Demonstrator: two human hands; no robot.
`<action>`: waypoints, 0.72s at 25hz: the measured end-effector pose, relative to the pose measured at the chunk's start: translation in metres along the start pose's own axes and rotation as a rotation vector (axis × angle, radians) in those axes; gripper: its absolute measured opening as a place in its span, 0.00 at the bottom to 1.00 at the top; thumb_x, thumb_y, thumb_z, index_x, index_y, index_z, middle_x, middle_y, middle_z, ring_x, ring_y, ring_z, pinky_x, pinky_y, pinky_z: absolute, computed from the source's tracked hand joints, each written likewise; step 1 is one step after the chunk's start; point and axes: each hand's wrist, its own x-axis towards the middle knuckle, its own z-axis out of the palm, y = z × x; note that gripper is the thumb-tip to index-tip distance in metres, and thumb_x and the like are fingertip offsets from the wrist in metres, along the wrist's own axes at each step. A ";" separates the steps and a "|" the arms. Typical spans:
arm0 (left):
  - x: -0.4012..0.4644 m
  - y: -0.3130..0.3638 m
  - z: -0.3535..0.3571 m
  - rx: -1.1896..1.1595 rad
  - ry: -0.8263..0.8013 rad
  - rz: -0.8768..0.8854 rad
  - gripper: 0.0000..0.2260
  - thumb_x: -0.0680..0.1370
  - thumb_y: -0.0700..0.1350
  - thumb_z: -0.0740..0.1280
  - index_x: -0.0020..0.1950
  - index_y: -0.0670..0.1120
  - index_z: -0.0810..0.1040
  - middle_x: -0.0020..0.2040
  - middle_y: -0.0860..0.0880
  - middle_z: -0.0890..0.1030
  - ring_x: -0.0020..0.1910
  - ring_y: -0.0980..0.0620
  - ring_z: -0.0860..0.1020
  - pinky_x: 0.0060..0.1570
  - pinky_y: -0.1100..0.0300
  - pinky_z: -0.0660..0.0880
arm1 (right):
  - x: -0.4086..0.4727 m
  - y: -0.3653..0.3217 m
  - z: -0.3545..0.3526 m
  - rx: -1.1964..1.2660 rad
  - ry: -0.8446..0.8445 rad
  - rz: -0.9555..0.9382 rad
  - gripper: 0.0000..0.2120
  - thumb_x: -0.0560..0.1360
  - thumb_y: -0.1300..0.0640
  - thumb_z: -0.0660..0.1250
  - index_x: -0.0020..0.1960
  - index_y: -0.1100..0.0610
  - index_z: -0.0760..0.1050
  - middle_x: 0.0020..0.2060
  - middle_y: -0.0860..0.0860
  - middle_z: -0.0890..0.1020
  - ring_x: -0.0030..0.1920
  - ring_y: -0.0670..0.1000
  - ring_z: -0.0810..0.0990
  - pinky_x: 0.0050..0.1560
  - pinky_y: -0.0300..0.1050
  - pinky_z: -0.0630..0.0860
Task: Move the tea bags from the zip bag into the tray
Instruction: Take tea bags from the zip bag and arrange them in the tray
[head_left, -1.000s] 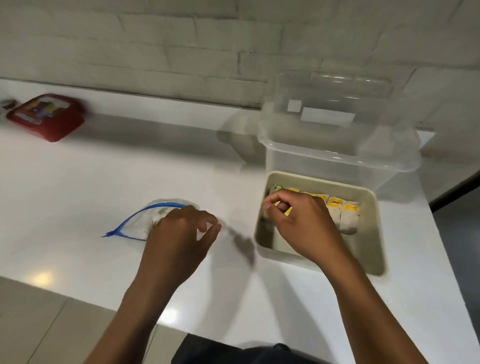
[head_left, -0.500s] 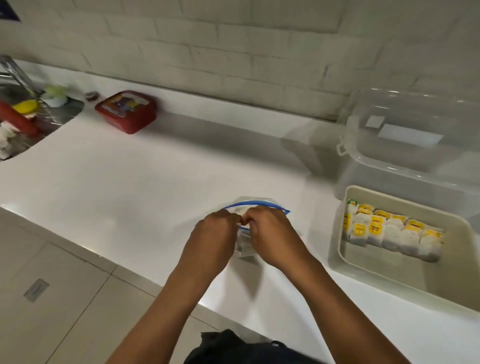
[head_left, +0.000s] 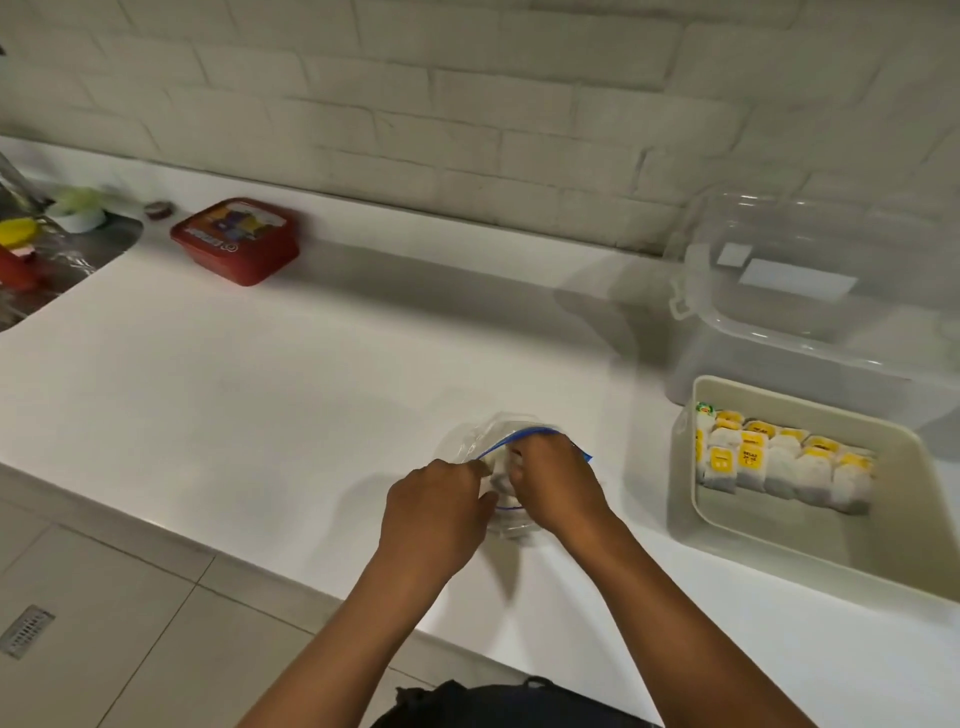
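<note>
The clear zip bag (head_left: 485, 436) with a blue seal lies on the white counter near its front edge. My left hand (head_left: 436, 506) pinches the bag's near rim and holds the mouth open. My right hand (head_left: 558, 486) reaches into the mouth, its fingers curled on a white tea bag (head_left: 500, 475) inside. The fingertips are hidden by the plastic. To the right stands the beige tray (head_left: 685, 519), with a row of several tea bags (head_left: 779, 467) with yellow tags along its far side.
A clear plastic storage box (head_left: 810, 312) stands behind the tray against the brick wall. A red lidded container (head_left: 236, 239) sits at the back left, by a sink (head_left: 62, 260) with items in it. The counter's front edge drops to a tiled floor.
My right hand left the tray and came to the zip bag, joining my left hand there. In the last half second both hands stay at the bag's mouth.
</note>
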 end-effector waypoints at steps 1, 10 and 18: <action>0.000 -0.002 0.000 -0.014 -0.002 -0.007 0.15 0.80 0.58 0.58 0.65 0.60 0.73 0.54 0.55 0.83 0.54 0.48 0.79 0.48 0.57 0.75 | -0.004 -0.001 -0.001 0.038 0.027 -0.009 0.14 0.75 0.62 0.61 0.32 0.51 0.65 0.32 0.48 0.73 0.37 0.53 0.74 0.29 0.41 0.63; -0.005 0.002 -0.021 -0.696 0.028 -0.075 0.06 0.77 0.59 0.64 0.47 0.61 0.80 0.44 0.64 0.83 0.42 0.64 0.80 0.43 0.63 0.75 | -0.042 -0.009 -0.022 0.424 0.344 -0.036 0.02 0.75 0.54 0.69 0.44 0.50 0.80 0.37 0.43 0.82 0.39 0.44 0.80 0.41 0.38 0.75; -0.006 -0.006 -0.022 -0.832 0.069 -0.050 0.06 0.80 0.50 0.66 0.48 0.56 0.83 0.36 0.57 0.83 0.38 0.57 0.82 0.38 0.61 0.75 | -0.059 -0.003 -0.030 0.499 0.261 -0.145 0.17 0.73 0.65 0.66 0.53 0.47 0.83 0.50 0.40 0.83 0.43 0.39 0.80 0.49 0.31 0.74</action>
